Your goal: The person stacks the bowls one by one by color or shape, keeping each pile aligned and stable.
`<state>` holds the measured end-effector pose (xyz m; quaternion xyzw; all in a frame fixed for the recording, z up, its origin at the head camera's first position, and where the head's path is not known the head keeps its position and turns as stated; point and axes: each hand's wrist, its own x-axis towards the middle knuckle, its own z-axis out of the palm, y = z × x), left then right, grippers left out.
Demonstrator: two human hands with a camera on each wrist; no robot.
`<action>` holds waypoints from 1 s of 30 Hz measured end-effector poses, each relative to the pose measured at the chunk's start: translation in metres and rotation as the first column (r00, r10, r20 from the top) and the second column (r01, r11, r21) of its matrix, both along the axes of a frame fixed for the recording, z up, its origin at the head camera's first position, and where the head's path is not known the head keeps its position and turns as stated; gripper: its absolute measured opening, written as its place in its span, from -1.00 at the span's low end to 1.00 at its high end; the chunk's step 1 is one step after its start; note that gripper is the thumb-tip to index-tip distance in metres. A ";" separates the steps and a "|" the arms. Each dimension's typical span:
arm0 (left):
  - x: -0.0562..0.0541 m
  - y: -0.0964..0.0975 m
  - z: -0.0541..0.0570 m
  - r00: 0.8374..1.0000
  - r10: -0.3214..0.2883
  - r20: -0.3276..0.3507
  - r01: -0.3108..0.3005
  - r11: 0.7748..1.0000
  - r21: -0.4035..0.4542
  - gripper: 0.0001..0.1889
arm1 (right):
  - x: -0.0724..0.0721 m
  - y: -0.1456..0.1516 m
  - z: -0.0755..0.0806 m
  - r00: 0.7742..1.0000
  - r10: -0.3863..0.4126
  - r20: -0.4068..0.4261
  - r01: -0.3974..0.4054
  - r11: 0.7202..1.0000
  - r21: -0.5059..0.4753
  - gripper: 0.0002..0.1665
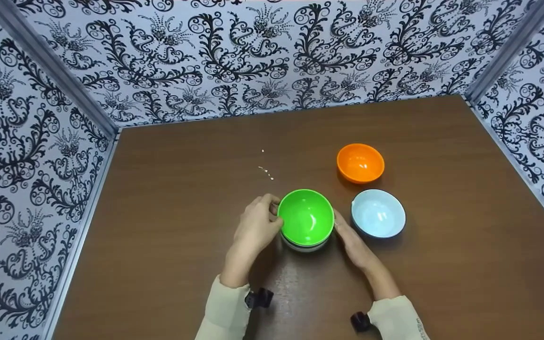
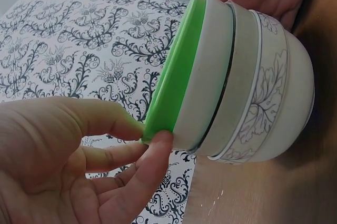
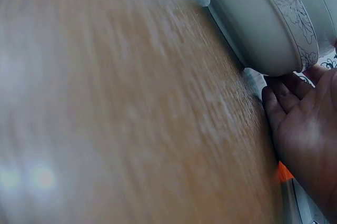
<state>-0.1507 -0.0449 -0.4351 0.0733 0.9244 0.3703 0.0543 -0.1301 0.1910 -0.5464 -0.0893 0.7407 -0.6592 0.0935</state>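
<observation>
A bright green bowl (image 1: 306, 217) is nested on top of a stack of pale bowls in front of me. My left hand (image 1: 259, 223) pinches the green rim between thumb and fingers, as the left wrist view shows up close. Under it come whitish and grey-beige bowls, the lowest being a cream bowl (image 2: 271, 97) with a leaf pattern. On the stack's right side, my right hand (image 1: 354, 243) rests its extended fingers against the bowls. In the right wrist view its fingertips lie by the underside of the patterned bowl (image 3: 263, 23), palm turned toward the stack.
Right of the stack stands a light blue bowl (image 1: 378, 213), close to my right hand. Behind it is an orange bowl (image 1: 360, 163). Small white bits (image 1: 266, 172) lie on the brown table (image 1: 173, 198). Patterned walls (image 1: 272, 61) enclose the table's back and sides.
</observation>
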 end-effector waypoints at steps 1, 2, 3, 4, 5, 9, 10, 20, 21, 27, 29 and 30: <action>0.000 0.000 0.000 1.000 0.000 -0.003 0.000 1.000 -0.007 -0.65 | 0.000 0.000 0.000 1.000 0.005 -0.003 -0.005 1.000 -0.008 -0.36; 0.000 0.001 0.000 1.000 0.002 -0.006 -0.003 1.000 -0.015 -0.65 | 0.000 0.000 0.000 1.000 0.009 -0.007 -0.009 1.000 -0.014 -0.36; -0.001 0.001 0.000 1.000 0.004 -0.008 -0.004 1.000 -0.021 -0.66 | 0.000 0.000 0.000 1.000 0.013 -0.012 -0.013 1.000 -0.019 -0.36; -0.001 0.001 0.001 1.000 0.006 -0.007 -0.006 1.000 -0.022 -0.66 | 0.000 0.000 -0.001 1.000 0.010 -0.009 -0.010 1.000 -0.019 -0.36; -0.002 0.001 0.000 1.000 0.009 -0.006 -0.009 1.000 -0.024 -0.65 | 0.000 0.000 -0.001 1.000 0.009 -0.011 -0.009 1.000 -0.019 -0.36; -0.003 0.002 0.000 1.000 0.019 0.008 -0.018 1.000 -0.020 -0.64 | 0.000 0.000 -0.001 1.000 -0.001 -0.006 0.001 1.000 -0.010 -0.36; -0.004 0.002 -0.001 1.000 0.020 0.011 -0.020 1.000 -0.019 -0.64 | 0.000 0.000 -0.001 1.000 -0.004 -0.004 0.004 1.000 -0.005 -0.36; -0.003 0.002 -0.002 0.999 0.027 0.033 -0.028 0.999 0.028 -0.66 | 0.000 0.000 -0.001 1.000 -0.017 -0.009 0.017 1.000 0.001 -0.36; -0.002 0.001 -0.003 0.999 0.027 0.031 -0.028 0.999 0.037 -0.66 | 0.000 0.000 -0.001 1.000 -0.019 -0.014 0.019 1.000 0.006 -0.36; 0.001 0.000 -0.014 0.997 0.073 -0.012 -0.071 0.991 0.110 -0.72 | 0.000 0.000 -0.001 1.000 -0.017 -0.023 0.017 1.000 0.012 -0.37; 0.002 -0.001 -0.019 0.994 0.104 -0.036 -0.098 0.984 0.148 -0.74 | 0.000 0.000 0.000 1.000 -0.019 -0.007 0.019 1.000 0.013 -0.37; 0.002 -0.001 -0.021 0.992 0.119 -0.046 -0.110 0.979 0.172 -0.75 | 0.000 0.000 0.000 1.000 -0.022 0.004 0.022 1.000 0.015 -0.37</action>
